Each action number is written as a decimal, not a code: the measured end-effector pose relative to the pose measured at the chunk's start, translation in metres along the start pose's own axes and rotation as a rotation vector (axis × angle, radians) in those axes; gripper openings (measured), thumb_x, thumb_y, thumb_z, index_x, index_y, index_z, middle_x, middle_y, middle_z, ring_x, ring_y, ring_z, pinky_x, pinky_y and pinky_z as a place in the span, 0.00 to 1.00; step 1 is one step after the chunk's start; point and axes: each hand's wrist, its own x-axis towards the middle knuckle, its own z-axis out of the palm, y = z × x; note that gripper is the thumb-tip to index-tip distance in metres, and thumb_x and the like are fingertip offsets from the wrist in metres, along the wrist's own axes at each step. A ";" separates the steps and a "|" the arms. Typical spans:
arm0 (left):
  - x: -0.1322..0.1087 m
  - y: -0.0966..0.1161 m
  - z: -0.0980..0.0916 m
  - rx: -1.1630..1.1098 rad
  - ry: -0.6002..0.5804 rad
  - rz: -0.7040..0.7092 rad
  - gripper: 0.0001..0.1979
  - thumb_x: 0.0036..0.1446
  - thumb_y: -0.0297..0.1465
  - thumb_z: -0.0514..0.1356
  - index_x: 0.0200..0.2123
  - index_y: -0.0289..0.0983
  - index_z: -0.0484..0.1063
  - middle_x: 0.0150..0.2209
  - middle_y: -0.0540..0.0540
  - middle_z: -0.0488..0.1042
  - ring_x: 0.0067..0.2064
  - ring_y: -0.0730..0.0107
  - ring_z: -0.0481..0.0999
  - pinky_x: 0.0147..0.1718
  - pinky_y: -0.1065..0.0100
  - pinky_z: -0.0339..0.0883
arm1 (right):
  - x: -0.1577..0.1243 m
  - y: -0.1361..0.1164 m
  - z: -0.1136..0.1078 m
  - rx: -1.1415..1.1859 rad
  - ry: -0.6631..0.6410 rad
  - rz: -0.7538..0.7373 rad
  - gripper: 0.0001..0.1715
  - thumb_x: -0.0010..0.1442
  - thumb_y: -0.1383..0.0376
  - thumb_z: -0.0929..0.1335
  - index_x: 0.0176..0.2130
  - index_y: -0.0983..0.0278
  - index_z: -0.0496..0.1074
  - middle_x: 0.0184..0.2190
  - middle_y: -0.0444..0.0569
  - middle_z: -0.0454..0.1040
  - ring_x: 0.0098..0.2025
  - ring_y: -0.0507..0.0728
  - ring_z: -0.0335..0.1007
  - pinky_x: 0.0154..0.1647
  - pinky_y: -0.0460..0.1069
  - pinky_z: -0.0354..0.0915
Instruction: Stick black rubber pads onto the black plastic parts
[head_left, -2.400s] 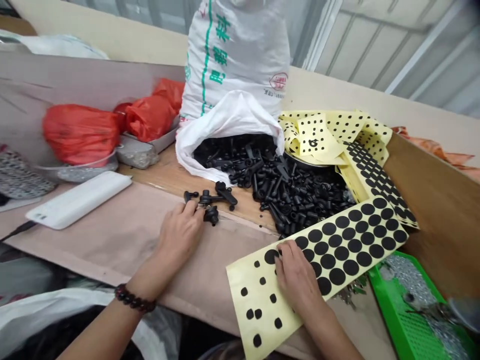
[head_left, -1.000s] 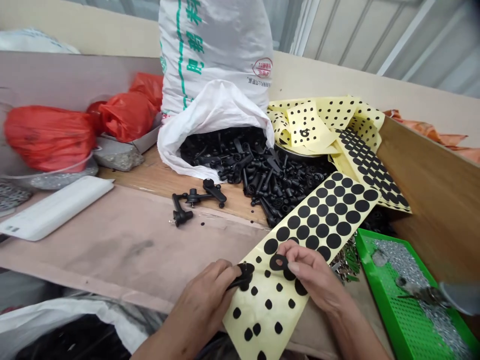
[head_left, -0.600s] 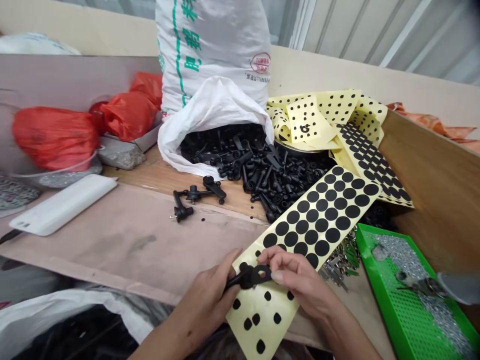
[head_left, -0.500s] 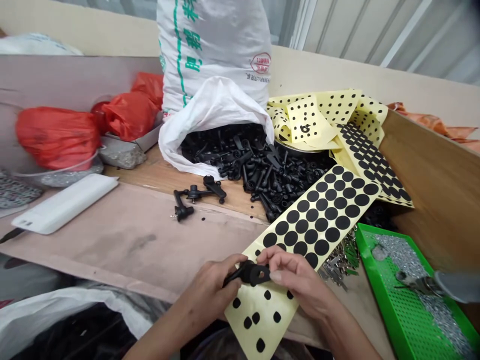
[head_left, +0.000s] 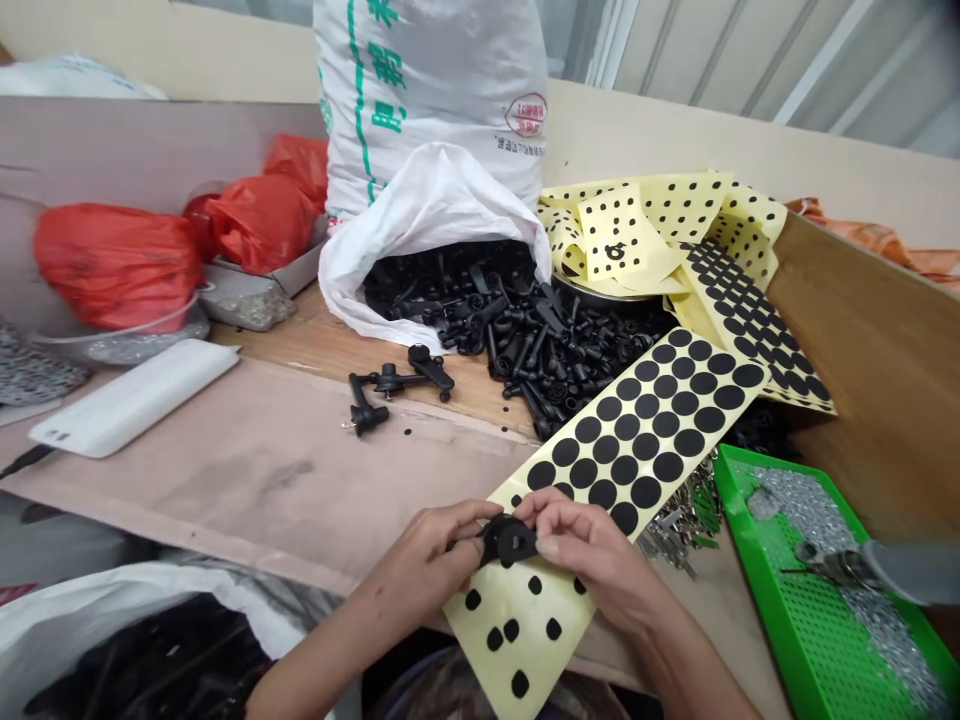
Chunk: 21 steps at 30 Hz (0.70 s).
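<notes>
Since 0.5 s ago: holed flat black disc [head_left: 517,543] has shifted L, now overlapping the head of the black plastic lever part [head_left: 489,540]. L hand [head_left: 431,555], at the loose parts 2.4 s ago, is now level w/ R hand [head_left: 592,545].

L hand fingers: closed in a pinch, thumb vs. index, gripping lever part; gap approx. part thickness. R hand fingers: thumb & index nearly together on disc's R edge, other fingers curled. Full seating of disc: cannot tell, partly covered.

Both items held above pale-yellow backing sheet [head_left: 529,610], which lies slantwise on the pinkish-covered worktop [head_left: 262,480]; large black round stickers at far end, small black dots at near end. Beyond: heap of black plastic parts [head_left: 592,350] spilling from white woven sack [head_left: 450,90] w/ green lettering. L of heap: loose group of black jointed parts [head_left: 429,372]. Far R: green perforated plastic tray [head_left: 795,610] w/ small silvery bits.
</notes>
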 end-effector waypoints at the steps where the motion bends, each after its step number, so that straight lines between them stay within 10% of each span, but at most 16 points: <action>1: -0.001 0.000 -0.001 0.017 0.002 0.006 0.21 0.52 0.32 0.52 0.49 0.32 0.68 0.26 0.51 0.69 0.24 0.75 0.63 0.23 0.74 0.58 | 0.000 0.001 0.000 0.004 -0.001 -0.002 0.12 0.48 0.60 0.73 0.24 0.65 0.69 0.42 0.50 0.65 0.39 0.55 0.61 0.38 0.48 0.58; 21: -0.008 0.013 -0.001 0.137 0.020 0.058 0.17 0.60 0.34 0.49 0.46 0.36 0.72 0.27 0.52 0.70 0.28 0.72 0.66 0.26 0.74 0.60 | 0.004 0.000 0.003 -0.007 0.030 0.041 0.13 0.46 0.59 0.74 0.23 0.65 0.70 0.40 0.49 0.65 0.35 0.53 0.60 0.33 0.46 0.57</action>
